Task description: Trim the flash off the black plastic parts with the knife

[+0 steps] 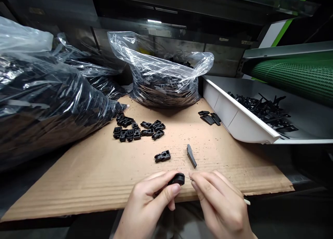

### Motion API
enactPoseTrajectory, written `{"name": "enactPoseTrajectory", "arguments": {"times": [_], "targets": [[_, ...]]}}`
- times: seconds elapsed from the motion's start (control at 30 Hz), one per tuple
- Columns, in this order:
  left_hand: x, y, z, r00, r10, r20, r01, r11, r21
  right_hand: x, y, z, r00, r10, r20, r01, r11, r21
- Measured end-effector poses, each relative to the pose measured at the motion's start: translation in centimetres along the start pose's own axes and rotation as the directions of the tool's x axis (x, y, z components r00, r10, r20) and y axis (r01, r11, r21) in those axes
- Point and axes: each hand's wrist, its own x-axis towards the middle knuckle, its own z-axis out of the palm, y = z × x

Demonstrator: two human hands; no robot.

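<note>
My left hand (148,204) pinches a small black plastic part (177,179) between thumb and fingers at the near edge of the cardboard sheet (91,176). My right hand (221,204) is closed beside it, gripping a thin light-coloured tool whose tip (247,201) shows behind the fingers; its fingertips almost touch the part. Just beyond my hands lie one black clip (162,156) and a black wedge-shaped piece (191,155). A cluster of several similar black clips (137,129) lies farther back on the cardboard.
A clear plastic bag full of black parts (163,79) stands at the back centre, and larger filled bags (41,93) crowd the left. A white tray (241,117) with tangled black pieces sits at right under a green conveyor belt (293,72). A few black pieces (209,117) lie beside the tray.
</note>
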Motion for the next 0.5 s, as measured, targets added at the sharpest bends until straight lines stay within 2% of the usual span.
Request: {"name": "enactPoseTrajectory", "arguments": {"times": [0.13, 0.5], "targets": [[-0.02, 0.04, 0.02, 1.000, -0.021, 0.005, 0.021, 1.000, -0.019, -0.03, 0.08, 0.07, 0.999, -0.002, 0.038, 0.002, 1.000, -0.008], [-0.10, 0.19, -0.06, 0.999, -0.049, 0.016, 0.049, 0.999, -0.005, -0.03, 0.13, 0.05, 0.999, 0.007, 0.046, -0.005, 1.000, -0.030]]}}
